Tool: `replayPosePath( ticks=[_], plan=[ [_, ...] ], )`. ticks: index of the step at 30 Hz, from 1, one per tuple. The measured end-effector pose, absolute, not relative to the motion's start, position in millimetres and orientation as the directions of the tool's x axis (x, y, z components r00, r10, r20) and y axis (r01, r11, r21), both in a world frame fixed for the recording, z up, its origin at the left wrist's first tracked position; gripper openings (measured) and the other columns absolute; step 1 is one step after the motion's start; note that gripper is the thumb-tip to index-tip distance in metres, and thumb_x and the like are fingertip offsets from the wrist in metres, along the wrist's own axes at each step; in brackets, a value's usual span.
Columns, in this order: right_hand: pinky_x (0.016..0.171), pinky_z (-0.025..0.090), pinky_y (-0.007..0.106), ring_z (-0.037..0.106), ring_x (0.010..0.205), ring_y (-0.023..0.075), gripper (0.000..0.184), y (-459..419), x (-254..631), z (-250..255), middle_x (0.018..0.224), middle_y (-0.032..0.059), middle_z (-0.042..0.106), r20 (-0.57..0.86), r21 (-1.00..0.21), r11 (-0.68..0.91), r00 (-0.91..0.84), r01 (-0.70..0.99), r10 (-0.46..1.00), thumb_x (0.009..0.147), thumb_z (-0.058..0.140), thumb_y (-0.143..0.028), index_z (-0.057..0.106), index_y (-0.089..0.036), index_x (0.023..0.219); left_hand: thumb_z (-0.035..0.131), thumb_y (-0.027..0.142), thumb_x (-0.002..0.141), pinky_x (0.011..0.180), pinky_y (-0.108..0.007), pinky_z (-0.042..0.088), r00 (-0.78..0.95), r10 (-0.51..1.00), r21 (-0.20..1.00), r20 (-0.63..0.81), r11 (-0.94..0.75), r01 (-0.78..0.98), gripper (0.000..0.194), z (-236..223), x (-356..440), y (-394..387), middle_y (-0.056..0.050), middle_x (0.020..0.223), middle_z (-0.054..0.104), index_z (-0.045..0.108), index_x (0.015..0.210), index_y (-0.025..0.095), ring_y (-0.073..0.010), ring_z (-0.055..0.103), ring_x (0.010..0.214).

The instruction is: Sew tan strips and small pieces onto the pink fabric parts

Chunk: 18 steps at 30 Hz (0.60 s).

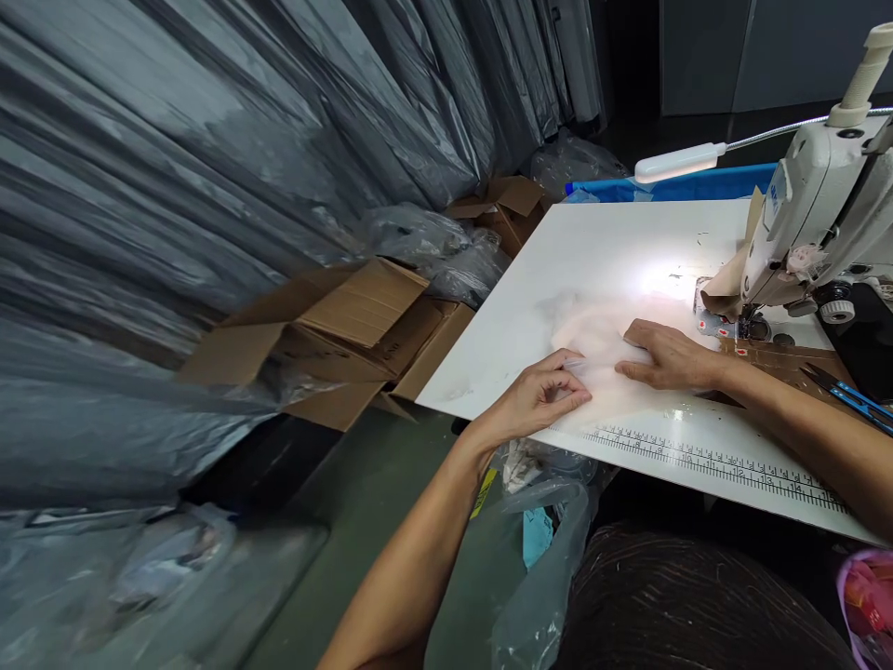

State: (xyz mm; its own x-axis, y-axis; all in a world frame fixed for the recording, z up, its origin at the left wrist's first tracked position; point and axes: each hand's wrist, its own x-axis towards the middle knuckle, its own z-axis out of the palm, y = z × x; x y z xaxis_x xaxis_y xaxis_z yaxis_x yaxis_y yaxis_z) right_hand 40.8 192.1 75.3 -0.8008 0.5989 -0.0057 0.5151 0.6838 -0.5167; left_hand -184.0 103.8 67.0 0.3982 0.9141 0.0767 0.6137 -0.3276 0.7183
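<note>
A thin, sheer pale-pink fabric (593, 340) lies spread over the white sewing table (502, 326). My left hand (540, 395) pinches the fabric's near left edge between thumb and fingers. Flat on the same cloth, to the right, rests my right hand (662, 358), its thumb and fingers apart. Just beyond my right hand stands a white sewing machine (802, 205); its presser foot (753, 321) is away from the fabric in my hands. The pale cloth blends into the tabletop, so its outline is hard to make out.
A ruler strip (698, 461) runs along the table's front edge. Blue-handled thread snips (855, 400) lie at the right. A lamp (680, 163) shines on the tabletop. Open cardboard boxes (363, 316) stand left of the table, and a plastic bag (544, 596) hangs below its edge.
</note>
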Motion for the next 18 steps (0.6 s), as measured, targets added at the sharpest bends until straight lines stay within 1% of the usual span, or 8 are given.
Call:
replayPosePath(
  ticks=[3,5,8,11,13,14,16,18],
  plan=[
    [0.083,0.048,0.039,0.055,0.086,0.0227,0.027,191,42,79,0.093,0.0086,0.057,-0.002,-0.524,0.684,-0.803,0.508,0.596,0.092,0.051,-0.034,0.033,-0.023,0.075,0.056,0.036,0.091,0.055,-0.023,0.034,0.337,0.935,0.742,0.107,-0.301,0.599,0.028,63,-183,105,-0.005,0.097,0.055,0.064,0.074,0.015,-0.0099,0.045,0.066],
    [0.083,0.049,0.04,0.056,0.086,0.0232,0.029,189,43,82,0.093,0.0085,0.057,-0.01,-0.539,0.678,-0.808,0.5,0.589,0.092,0.052,-0.042,0.036,-0.023,0.077,0.053,0.039,0.093,0.056,-0.023,0.034,0.273,0.949,0.766,0.157,-0.292,0.573,0.032,60,-181,107,-0.003,0.084,0.053,0.06,0.073,0.015,-0.0116,0.045,0.067],
    [0.083,0.05,0.042,0.057,0.089,0.0255,0.038,188,44,84,0.097,0.0094,0.057,-0.028,-0.541,0.681,-0.819,0.494,0.573,0.082,0.064,-0.052,0.04,-0.022,0.082,0.048,0.041,0.095,0.06,-0.025,0.037,0.203,0.955,0.787,0.215,-0.292,0.543,0.035,57,-180,109,-0.003,0.078,0.05,0.053,0.071,0.016,-0.0132,0.046,0.07],
    [0.086,0.049,0.043,0.057,0.092,0.0261,0.03,188,43,81,0.1,0.0104,0.057,-0.022,-0.523,0.688,-0.814,0.504,0.58,0.084,0.063,-0.042,0.043,-0.021,0.086,0.051,0.042,0.094,0.067,-0.026,0.042,0.218,0.947,0.783,0.235,-0.317,0.534,0.027,57,-184,107,-0.006,0.093,0.055,0.058,0.089,0.017,-0.0141,0.049,0.077],
    [0.087,0.049,0.042,0.057,0.093,0.0253,0.018,189,42,78,0.1,0.0105,0.058,-0.011,-0.527,0.684,-0.809,0.504,0.587,0.089,0.055,-0.034,0.043,-0.021,0.087,0.058,0.043,0.091,0.072,-0.028,0.045,0.312,0.924,0.764,0.221,-0.363,0.533,0.028,59,-187,105,-0.008,0.113,0.053,0.06,0.106,0.02,-0.0141,0.05,0.081],
    [0.087,0.049,0.041,0.057,0.093,0.025,0.015,190,42,77,0.099,0.0103,0.058,-0.008,-0.529,0.684,-0.809,0.502,0.588,0.091,0.052,-0.032,0.043,-0.021,0.087,0.062,0.043,0.088,0.075,-0.029,0.045,0.368,0.907,0.747,0.203,-0.387,0.541,0.03,61,-189,103,-0.008,0.12,0.05,0.061,0.11,0.021,-0.0143,0.05,0.083],
    [0.085,0.049,0.04,0.057,0.092,0.0245,0.015,190,42,76,0.098,0.0098,0.057,-0.005,-0.525,0.686,-0.808,0.504,0.589,0.091,0.051,-0.032,0.042,-0.021,0.084,0.065,0.041,0.087,0.079,-0.03,0.045,0.455,0.878,0.702,0.148,-0.417,0.577,0.022,66,-189,100,-0.007,0.123,0.046,0.068,0.098,0.023,-0.0159,0.05,0.089],
    [0.083,0.05,0.04,0.056,0.089,0.0239,0.018,190,42,77,0.097,0.0095,0.057,-0.011,-0.514,0.685,-0.803,0.515,0.596,0.091,0.051,-0.031,0.039,-0.022,0.082,0.061,0.039,0.09,0.077,-0.029,0.045,0.472,0.878,0.665,0.082,-0.401,0.63,0.02,70,-188,98,-0.006,0.123,0.045,0.069,0.085,0.021,-0.0175,0.05,0.093]
  ],
)
